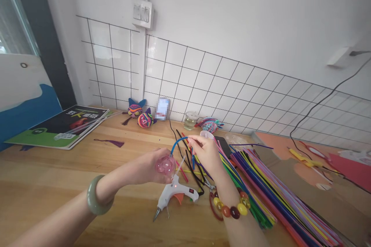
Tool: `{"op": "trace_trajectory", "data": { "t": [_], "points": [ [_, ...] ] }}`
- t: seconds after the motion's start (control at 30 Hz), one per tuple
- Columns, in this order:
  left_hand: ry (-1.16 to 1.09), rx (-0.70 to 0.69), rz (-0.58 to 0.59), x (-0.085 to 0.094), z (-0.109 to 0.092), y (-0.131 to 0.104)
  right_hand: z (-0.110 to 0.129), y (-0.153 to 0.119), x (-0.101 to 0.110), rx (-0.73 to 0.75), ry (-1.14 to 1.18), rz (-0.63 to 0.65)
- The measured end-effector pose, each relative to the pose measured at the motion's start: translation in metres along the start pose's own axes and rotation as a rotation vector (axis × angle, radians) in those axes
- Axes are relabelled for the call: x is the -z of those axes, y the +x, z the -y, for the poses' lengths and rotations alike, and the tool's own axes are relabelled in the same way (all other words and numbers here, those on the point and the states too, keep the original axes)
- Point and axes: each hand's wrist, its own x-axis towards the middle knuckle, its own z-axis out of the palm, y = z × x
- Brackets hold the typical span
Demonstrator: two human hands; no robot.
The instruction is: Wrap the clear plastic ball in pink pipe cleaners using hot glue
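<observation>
My left hand (153,166) is closed around a clear pink ball (165,165), held above the wooden table. A blue pipe cleaner (176,143) rises from the top of the ball and curves to the right. Its other end is pinched between the thumb and fingers of my right hand (204,152). Just below the ball a white glue gun (176,191) lies on the table, a small red light glowing on its body, an orange trigger underneath and its metal nozzle pointing down and left. Whether the pipe cleaner is fixed to the ball I cannot tell.
Bundles of coloured pipe cleaners (269,185) spread to the right. Pliers or scissors (209,185) lie partly under my right wrist. Striped yarn ornaments (145,119), a glass jar (190,120) and a phone (162,109) stand along the wall. A yellow tool (305,159) rests far right; a book (63,125), left.
</observation>
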Motion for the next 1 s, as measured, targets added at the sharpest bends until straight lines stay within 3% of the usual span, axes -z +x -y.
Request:
{"op": "trace_trajectory", "data": {
  "t": [0.37, 0.7, 1.0],
  "points": [
    [-0.034, 0.028, 0.022, 0.002, -0.013, 0.0, 0.003, 0.003, -0.018, -0.15, 0.511, -0.098],
    [-0.236, 0.049, 0.051, 0.006, -0.023, -0.001, 0.002, 0.002, -0.027, -0.212, 0.784, -0.173],
    [-0.333, 0.021, 0.05, 0.006, -0.014, 0.0, 0.005, 0.002, -0.028, -0.234, 0.934, -0.155]
  ]
}}
